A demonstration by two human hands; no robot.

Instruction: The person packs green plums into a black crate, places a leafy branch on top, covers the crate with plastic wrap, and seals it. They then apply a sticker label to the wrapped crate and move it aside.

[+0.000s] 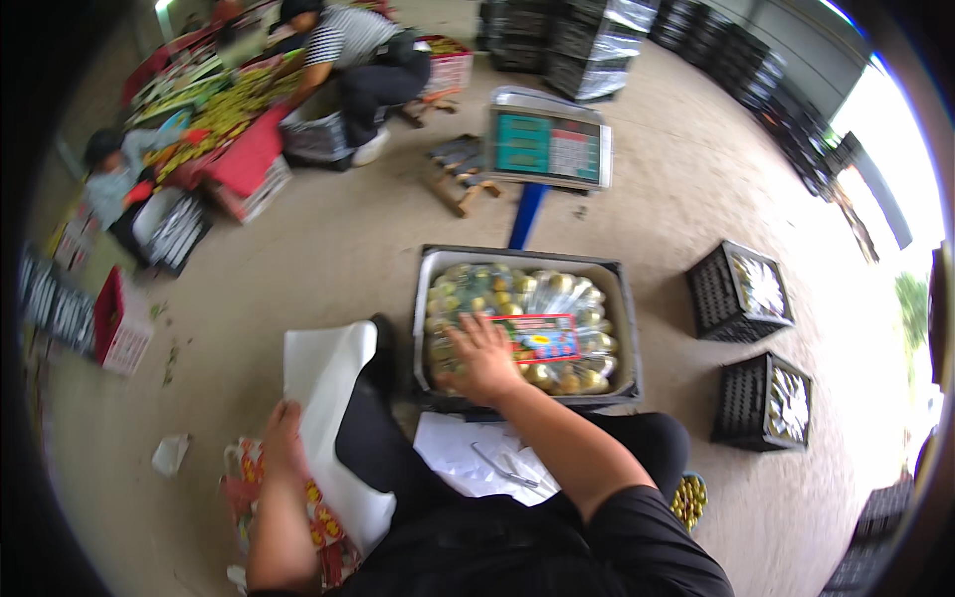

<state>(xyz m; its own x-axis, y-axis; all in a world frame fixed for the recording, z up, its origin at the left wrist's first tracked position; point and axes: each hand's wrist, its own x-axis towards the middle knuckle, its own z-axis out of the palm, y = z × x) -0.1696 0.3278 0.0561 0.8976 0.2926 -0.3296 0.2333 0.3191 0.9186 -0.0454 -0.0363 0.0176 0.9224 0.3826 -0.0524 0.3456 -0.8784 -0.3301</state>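
A black plastic crate (633, 336) with a pale liner stands before me, filled with yellow-green round fruit (593, 380) under clear plastic film. On top of the film lies a red and blue printed label (548, 337). My right hand (481, 358) rests on the film at the label's left edge, palm down with the fingers spread. At the lower left, my left hand (283, 433) holds a large white sheet (328, 388) by its left edge. White sheets or bags (462, 448) and a thin bent metal tool (496, 464) lie between my legs.
A scale's display head (548, 145) on a blue post rises behind the crate. Two black crates with silvery tops (761, 287) (789, 403) stand right. A bowl of fruit (689, 501) is beside my right leg. A patterned bag (321, 515) lies lower left. Two people (358, 45) (112, 179) work upper left.
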